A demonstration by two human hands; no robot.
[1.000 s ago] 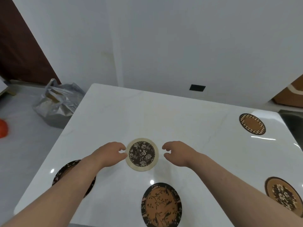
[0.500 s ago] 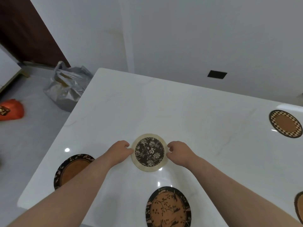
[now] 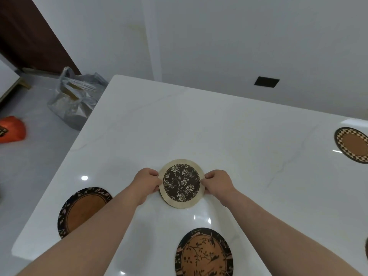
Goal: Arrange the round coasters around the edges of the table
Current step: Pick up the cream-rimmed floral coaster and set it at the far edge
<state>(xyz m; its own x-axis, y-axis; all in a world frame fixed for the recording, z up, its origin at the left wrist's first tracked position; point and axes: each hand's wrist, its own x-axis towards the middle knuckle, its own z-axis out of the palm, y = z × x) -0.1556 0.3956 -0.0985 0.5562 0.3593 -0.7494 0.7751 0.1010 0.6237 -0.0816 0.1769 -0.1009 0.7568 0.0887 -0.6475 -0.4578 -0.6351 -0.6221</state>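
The floral coaster (image 3: pixel 181 183), a round disc with a pale rim and a dark rose-patterned centre, lay on the white table (image 3: pixel 219 124), well in from every edge. The left hand (image 3: pixel 146 182) pinched its left rim and the right hand (image 3: pixel 218 182) pinched its right rim, fingers curled closed on the edge at opposite ends of one diameter. Whether the disc had cleared the surface could not be told; a dark sliver below its near rim suggested a slight lift.

Handling, as judged: the disc appeared thin, flat, stiff and light, probably cork or board. It should not sag when held at the rim. The glossy table offered little friction, so the disc would slide readily if pushed. A rim pinch was the suitable hold, since the flat face offered no purchase.

Orientation: the disc was circular and had no long axis. Its patterned face pointed up. The line between the two grips ran left to right across the view.

Relative to the floral coaster, the leaf-bordered coaster (image 3: pixel 83 210) sat to the near left by the table edge, the branch-pattern coaster (image 3: pixel 204 254) lay nearer the person, and the checker-rim coaster (image 3: pixel 352 144) sat far right. The table's far edge held no coasters.
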